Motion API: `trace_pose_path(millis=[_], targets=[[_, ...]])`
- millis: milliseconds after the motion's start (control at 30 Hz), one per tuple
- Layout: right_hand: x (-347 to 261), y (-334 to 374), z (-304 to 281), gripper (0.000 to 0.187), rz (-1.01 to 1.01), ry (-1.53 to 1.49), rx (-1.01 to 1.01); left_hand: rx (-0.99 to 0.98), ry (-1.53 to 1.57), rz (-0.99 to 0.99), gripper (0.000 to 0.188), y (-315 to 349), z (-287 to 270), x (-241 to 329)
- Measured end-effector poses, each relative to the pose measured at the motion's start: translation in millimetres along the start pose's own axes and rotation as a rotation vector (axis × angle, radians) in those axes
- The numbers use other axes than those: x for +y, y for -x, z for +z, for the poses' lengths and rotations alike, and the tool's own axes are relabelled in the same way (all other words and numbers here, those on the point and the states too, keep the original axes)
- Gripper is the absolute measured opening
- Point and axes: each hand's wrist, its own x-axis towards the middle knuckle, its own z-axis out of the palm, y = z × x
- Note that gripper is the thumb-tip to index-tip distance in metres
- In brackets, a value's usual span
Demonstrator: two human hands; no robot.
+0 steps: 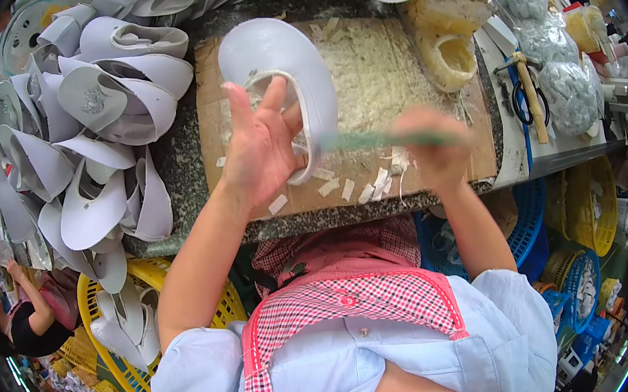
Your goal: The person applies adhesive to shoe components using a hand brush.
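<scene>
A white shoe upper point(278, 49) is held over the cardboard by my left hand point(256, 160). The fingers reach into its opening and the thumb stands out to the side. My right hand point(437, 155), smeared by motion, is closed round a green-handled brush point(377, 139). The brush's blurred tip meets the right edge of the upper near its rim. Under both hands lies a sheet of cardboard point(211, 99), crusted with dried pale glue and strewn with small white scraps point(378, 185).
White shoe uppers point(94, 105) are piled at left. A glue-crusted yellowish container point(455, 56) stands at the back right. Further right lie a wooden-handled hammer point(533, 105) and clear plastic bags point(569, 93). Below the table edge are a yellow basket point(123, 372) and a blue basket point(531, 229).
</scene>
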Motion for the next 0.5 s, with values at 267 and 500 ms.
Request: trace_pose_path(millis=[267, 500], targets=[[-6, 16, -5, 0.012, 0.121, -0.062, -0.093, -0.028, 0.037, 0.074, 0.086, -16, 1, 6], [17, -24, -112, 0.006, 0.163, 0.679, 0.307, 0.094, -1.257, -0.193, 0.073, -28, 12, 46]])
